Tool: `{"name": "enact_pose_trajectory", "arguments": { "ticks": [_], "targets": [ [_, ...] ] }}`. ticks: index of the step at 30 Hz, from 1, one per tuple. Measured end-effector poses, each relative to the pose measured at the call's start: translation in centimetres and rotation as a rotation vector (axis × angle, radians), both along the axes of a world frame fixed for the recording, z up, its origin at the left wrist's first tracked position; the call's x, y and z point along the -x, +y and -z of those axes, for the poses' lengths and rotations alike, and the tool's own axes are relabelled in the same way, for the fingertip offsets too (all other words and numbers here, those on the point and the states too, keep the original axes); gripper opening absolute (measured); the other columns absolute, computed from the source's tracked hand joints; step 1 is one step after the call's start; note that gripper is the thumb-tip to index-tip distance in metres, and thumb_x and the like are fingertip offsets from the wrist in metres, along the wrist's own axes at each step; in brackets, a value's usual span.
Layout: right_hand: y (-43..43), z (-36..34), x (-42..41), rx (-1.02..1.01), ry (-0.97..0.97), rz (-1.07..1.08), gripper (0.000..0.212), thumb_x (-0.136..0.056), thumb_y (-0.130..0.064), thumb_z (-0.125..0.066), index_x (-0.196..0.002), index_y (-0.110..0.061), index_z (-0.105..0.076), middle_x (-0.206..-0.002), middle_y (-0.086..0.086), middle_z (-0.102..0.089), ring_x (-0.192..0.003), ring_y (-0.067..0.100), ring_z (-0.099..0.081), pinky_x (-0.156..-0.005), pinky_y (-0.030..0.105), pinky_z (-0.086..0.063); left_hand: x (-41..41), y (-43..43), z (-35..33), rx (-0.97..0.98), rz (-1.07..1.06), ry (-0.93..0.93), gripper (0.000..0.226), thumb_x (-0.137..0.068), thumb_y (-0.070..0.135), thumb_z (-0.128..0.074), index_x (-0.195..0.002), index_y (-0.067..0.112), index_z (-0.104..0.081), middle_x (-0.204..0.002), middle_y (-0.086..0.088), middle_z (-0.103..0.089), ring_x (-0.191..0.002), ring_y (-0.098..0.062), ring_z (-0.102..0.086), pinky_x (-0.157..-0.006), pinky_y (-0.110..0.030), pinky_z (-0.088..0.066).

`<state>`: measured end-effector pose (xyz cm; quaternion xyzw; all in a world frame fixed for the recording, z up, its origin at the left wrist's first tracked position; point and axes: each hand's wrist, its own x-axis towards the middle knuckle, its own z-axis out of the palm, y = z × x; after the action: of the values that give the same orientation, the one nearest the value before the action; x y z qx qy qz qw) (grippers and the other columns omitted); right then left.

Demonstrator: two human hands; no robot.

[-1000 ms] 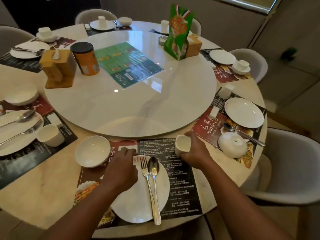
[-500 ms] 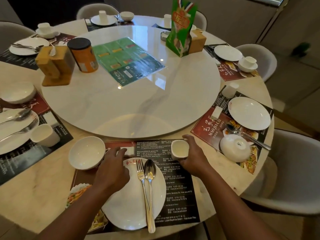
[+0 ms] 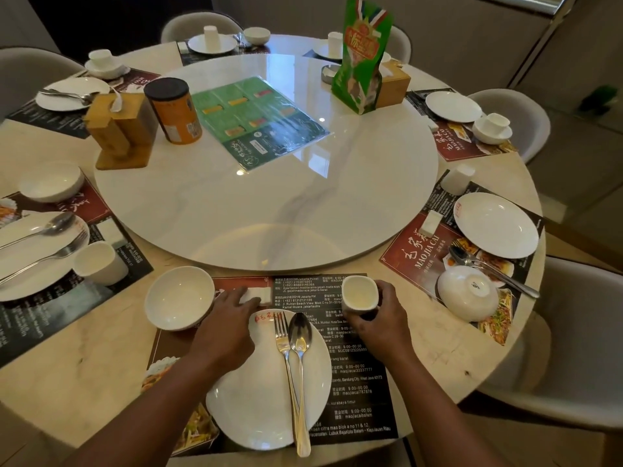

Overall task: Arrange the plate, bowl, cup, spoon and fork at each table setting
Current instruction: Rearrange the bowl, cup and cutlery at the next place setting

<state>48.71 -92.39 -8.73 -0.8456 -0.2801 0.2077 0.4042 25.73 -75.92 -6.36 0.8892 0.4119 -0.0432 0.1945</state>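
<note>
**A:** Where's the cup?

**B:** The cup is upright at the far right of the placemat, just beyond the plate. My right hand has its fingers wrapped round it. I can't tell if the base is down yet.

**A:** The rest of this place?

**B:** The fork and spoon lie side by side on the plate, and the bowl is at the mat's far left corner. My left hand has its fingers stretched out, tips on a small white packet. I'd call this one nearly done. The place to my right isn't: its upturned bowl needs flipping.

**A:** What's changed since a second ago?

**B:** The cup was tipped and now it's level. My left hand has crept forward from the plate's rim onto the packet.
</note>
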Motion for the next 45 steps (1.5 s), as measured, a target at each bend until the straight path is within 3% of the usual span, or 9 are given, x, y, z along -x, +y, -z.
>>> {"name": "enact_pose_trajectory", "arguments": {
  "ticks": [6,12,17,22,32,45],
  "targets": [
    [-0.1,0.6,0.0,-0.025,0.000,0.017,0.068,-0.070,-0.035,-0.089,-0.123,-0.039,-0.045,-0.117,-0.017,-0.059,-0.109,0.008,-0.057,-0.089,0.034,-0.053,-2.5,-0.1,-0.9,-0.038,0.146,0.062,0.074,-0.083,0.013,-0.061,-0.150,0.025,-0.032,-0.160,-0.004,-0.021,-0.146,-0.024,-0.015,-0.113,-0.041,-0.031],
    [-0.6,0.8,0.3,-0.035,0.001,0.018,0.068,-0.071,-0.036,-0.088,-0.124,-0.039,-0.045,-0.119,-0.017,-0.059,-0.110,0.007,-0.056,-0.089,0.033,-0.053,-5.9,0.0,-0.7,-0.005,0.288,0.149,0.088,-0.078,0.033,-0.076,-0.151,0.028,-0.027,-0.160,-0.004,-0.014,-0.148,-0.027,-0.011,-0.117,-0.045,-0.026],
    [-0.8,0.9,0.3,-0.049,-0.011,0.011,0.069,-0.071,-0.037,-0.088,-0.126,-0.040,-0.045,-0.120,-0.018,-0.058,-0.111,0.006,-0.056,-0.092,0.036,-0.054,-7.9,0.1,-1.0,-0.002,0.376,0.171,0.086,-0.078,0.025,-0.074,-0.150,0.027,-0.028,-0.155,-0.002,-0.023,-0.144,-0.026,-0.018,-0.113,-0.047,-0.032],
    [-0.9,1.0,0.4,-0.071,-0.021,0.023,0.069,-0.072,-0.037,-0.087,-0.126,-0.039,-0.046,-0.120,-0.018,-0.059,-0.110,0.006,-0.057,-0.091,0.038,-0.055,-8.7,-0.2,-1.7,0.042,0.406,0.147,0.080,-0.083,0.017,-0.068,-0.150,0.031,-0.027,-0.158,0.000,-0.021,-0.147,-0.023,-0.016,-0.114,-0.047,-0.031],
    [-0.9,1.1,0.7,-0.083,-0.010,0.032,0.071,-0.072,-0.031,-0.087,-0.130,-0.036,-0.047,-0.123,-0.016,-0.059,-0.113,0.007,-0.056,-0.095,0.039,-0.054,-7.4,0.1,-0.6,0.024,0.415,0.120,0.077,-0.084,0.022,-0.070,-0.150,0.025,-0.030,-0.160,0.004,-0.016,-0.149,-0.021,-0.010,-0.116,-0.048,-0.029],
    [-0.9,0.7,0.9,-0.069,-0.010,0.035,0.071,-0.073,-0.031,-0.087,-0.130,-0.037,-0.046,-0.123,-0.016,-0.059,-0.113,0.006,-0.056,-0.094,0.034,-0.052,-6.5,0.0,-0.3,0.047,0.426,0.083,0.082,-0.084,0.022,-0.068,-0.152,0.022,-0.023,-0.161,0.004,-0.014,-0.148,-0.020,-0.017,-0.116,-0.047,-0.030]
  ]
}}
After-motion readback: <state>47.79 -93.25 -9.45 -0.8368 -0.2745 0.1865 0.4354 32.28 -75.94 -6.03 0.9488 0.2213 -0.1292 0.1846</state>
